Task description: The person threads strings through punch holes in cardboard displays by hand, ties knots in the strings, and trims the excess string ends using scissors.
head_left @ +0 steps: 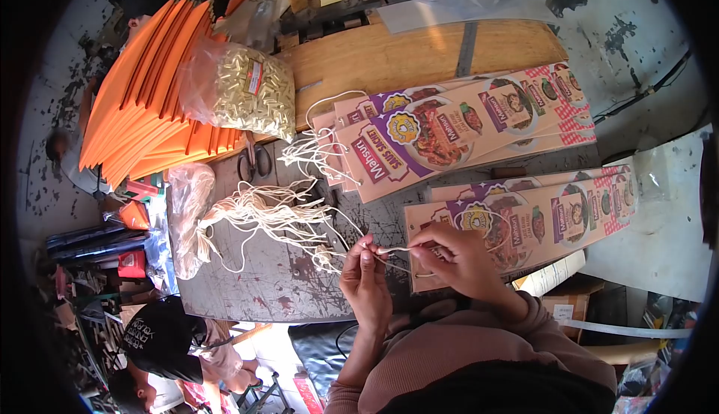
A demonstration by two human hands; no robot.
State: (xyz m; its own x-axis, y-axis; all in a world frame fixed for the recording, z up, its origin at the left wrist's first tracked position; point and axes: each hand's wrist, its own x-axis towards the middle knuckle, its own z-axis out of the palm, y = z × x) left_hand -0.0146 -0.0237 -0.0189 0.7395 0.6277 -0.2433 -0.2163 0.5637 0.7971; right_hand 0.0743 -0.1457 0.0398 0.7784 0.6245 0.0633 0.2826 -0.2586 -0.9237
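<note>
Between my two hands runs a cream cord (395,250), pinched at both sides. The fingers of my left hand (365,285) are closed on it near what looks like a small knot. My right hand (458,263) grips the cord with thumb and forefinger, just over the left end of a printed cardboard sign (524,223). A loop of cord hangs by that end of the sign. To the left, a bundle of loose cream cords (262,215) spreads over the worn table (247,294).
A stack of printed signs (449,129) with knotted cords lies farther back. A bag of brass-coloured metal pieces (258,88) sits beside orange folded sheets (150,107). Black scissors (255,161) lie near the cords. Another person (168,339) is at lower left.
</note>
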